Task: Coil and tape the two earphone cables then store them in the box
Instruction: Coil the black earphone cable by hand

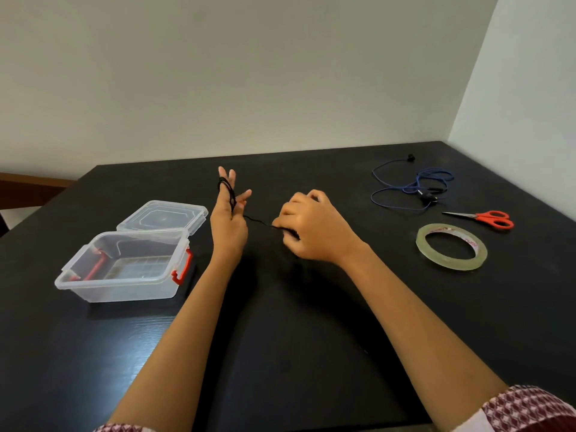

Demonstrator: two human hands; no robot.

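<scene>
My left hand (229, 218) stands upright over the table's middle with its fingers straight, and several turns of a black earphone cable (228, 191) are looped round them. A strand of that cable runs right to my right hand (307, 227), which pinches it with curled fingers. The blue earphone cable (411, 188) lies loose and tangled at the far right of the black table (311, 322). An open clear plastic box (124, 265) with red latches sits at the left, its lid (163, 215) lying behind it.
A roll of clear tape (451, 247) lies flat to the right of my right hand. Red-handled scissors (486, 218) lie just beyond it. Walls close off the table's far side and right side.
</scene>
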